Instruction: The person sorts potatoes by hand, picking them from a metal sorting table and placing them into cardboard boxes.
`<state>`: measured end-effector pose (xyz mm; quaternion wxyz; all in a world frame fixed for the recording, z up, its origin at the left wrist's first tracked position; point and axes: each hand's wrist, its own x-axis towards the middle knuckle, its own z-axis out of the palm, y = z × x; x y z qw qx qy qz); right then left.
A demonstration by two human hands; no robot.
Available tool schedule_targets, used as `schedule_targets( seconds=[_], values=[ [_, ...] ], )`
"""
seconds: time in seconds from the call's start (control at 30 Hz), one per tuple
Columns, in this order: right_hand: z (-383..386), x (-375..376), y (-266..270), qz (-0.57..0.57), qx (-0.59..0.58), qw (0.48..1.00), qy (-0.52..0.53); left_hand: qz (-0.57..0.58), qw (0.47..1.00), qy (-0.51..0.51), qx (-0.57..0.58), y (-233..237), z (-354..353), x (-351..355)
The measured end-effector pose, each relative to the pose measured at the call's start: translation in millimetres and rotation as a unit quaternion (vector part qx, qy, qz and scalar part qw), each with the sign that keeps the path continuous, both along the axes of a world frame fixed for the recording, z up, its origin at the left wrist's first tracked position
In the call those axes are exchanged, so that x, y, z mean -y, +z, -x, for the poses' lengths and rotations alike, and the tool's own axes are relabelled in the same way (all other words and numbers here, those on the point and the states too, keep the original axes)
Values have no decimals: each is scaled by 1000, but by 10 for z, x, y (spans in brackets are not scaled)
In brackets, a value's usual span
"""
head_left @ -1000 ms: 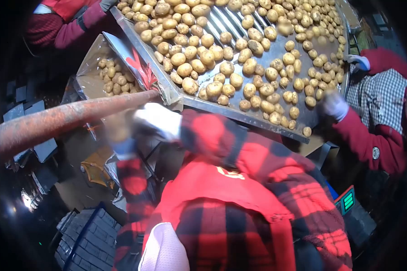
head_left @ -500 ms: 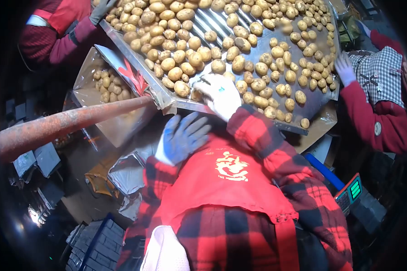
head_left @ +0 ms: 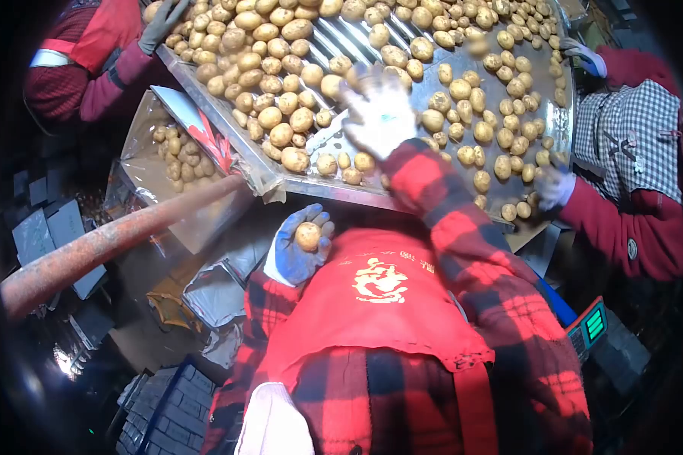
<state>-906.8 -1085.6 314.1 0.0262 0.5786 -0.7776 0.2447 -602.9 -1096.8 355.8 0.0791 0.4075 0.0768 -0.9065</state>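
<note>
Nearest to us, the wearer's red apron (head_left: pixel 379 318) hangs below the table. Just beyond it we find the left hand (head_left: pixel 300 250) turned palm up, its gloved fingers half curled around a single potato (head_left: pixel 307 236); we judge that it is cupped so that the round potato cannot roll out. Next comes the metal table (head_left: pixel 341 186), whose raised rim presumably retains the loose potatoes (head_left: pixel 281 135). Over these reaches the right hand (head_left: pixel 379 117), its fingers apparently spread; blur prevents us from telling whether it touches any potato. To the left, a plastic-lined box (head_left: pixel 140 163) containing potatoes stands beside the table, apparently set within arm's reach. Further off, we note a co-worker's grey-gloved hand (head_left: pixel 159 29) at the rim and, opposite, another co-worker's pale-gloved hand (head_left: pixel 555 187) beside the potatoes.
</note>
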Motion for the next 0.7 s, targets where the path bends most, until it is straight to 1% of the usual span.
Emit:
schedule_targets(
  seconds=[0.03, 0.07, 0.1, 0.17, 0.2, 0.23, 0.3, 0.33, 0.37, 0.43, 0.47, 0.5, 0.53, 0.57, 0.6, 0.63, 0.7],
  values=[
    [134, -213, 46, -13, -44, 999, -28, -11, 999, 27, 23, -18, -19, -8],
    [223, -405, 3, -44, -57, 996, -55, -18, 999, 33, 22, -24, -7, -10],
    [255, -568, -48, -75, -71, 991, -84, -21, 999, 26, 20, -32, 15, -12],
    [95, -889, 35, -116, -96, 975, -165, -23, 999, 8, 27, -73, 108, -18],
    [-42, -1071, 101, -152, -58, 978, -128, -22, 999, -6, 26, -71, 192, -26],
    [-123, -1278, 57, -146, -20, 988, -51, -25, 999, -11, 28, -47, 289, -26],
    [16, -1555, 9, -165, -40, 984, -51, -1, 997, -78, 5, 29, 496, -12],
    [151, -1636, -27, -153, -64, 983, -72, 9, 995, -101, 16, 68, 573, -10],
    [305, -1739, -104, -156, -59, 982, -92, 8, 994, -107, 20, 89, 594, -20],
    [525, -1788, -47, -229, -65, 950, -201, 34, 990, -132, 26, 84, 671, -1],
    [669, -1835, -184, -206, -101, 945, -232, 26, 992, -120, -9, 35, 652, 5],
    [772, -1876, -331, -181, -137, 938, -263, 26, 992, -124, -7, 28, 629, 17],
    [759, -1840, -284, -148, -139, 929, -309, 28, 991, -126, 26, 27, 605, 23],
    [649, -1741, -136, -151, -138, 928, -312, 29, 990, -127, 58, 27, 593, 19],
    [442, -1642, 61, -207, -47, 941, -265, 27, 989, -130, 58, 31, 597, -12],
    [212, -1574, 187, -261, 45, 940, -215, 19, 992, -118, 41, 24, 595, -30],
    [-335, -1653, 24, -223, 0, 974, -34, 6, 993, -111, 24, 16, 567, -51]
  ],
)
